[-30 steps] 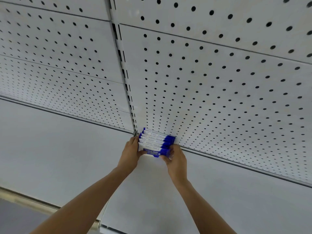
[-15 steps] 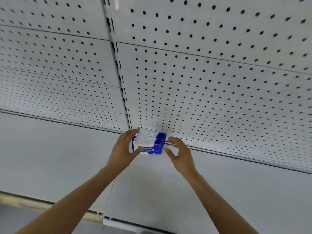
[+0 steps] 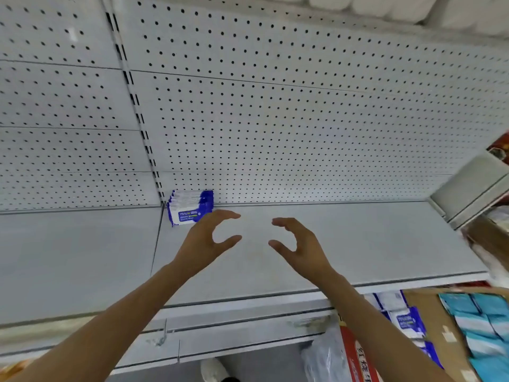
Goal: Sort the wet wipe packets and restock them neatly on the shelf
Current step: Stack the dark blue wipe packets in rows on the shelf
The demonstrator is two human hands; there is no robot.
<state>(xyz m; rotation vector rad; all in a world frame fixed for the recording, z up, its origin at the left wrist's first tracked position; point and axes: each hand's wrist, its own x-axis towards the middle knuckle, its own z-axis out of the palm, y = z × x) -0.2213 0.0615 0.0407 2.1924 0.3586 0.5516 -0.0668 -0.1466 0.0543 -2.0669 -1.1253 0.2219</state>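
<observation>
Head view: a white perforated metal back panel fills the upper frame, split by a slotted upright; below it runs a flat pale grey metal shelf, its front lip crossing the lower frame; a brown cardboard box at the lower right is cut off by the edge and holds blue-and-white packets and turquoise packets, their print too blurred to read; a red strip with printed characters and clear plastic wrap sit beside it, only partly visible; the right edge is smeared, so the goods there cannot be made out; a short row of blue-and-white wet wipe packets stands on edge at the shelf's back left corner, against the panel beside the upright, the front label facing outward; the left hand and right hand hover over the shelf, apart from each other, fingers and thumbs loosely curved, holding nothing, the left one just beside the row.
</observation>
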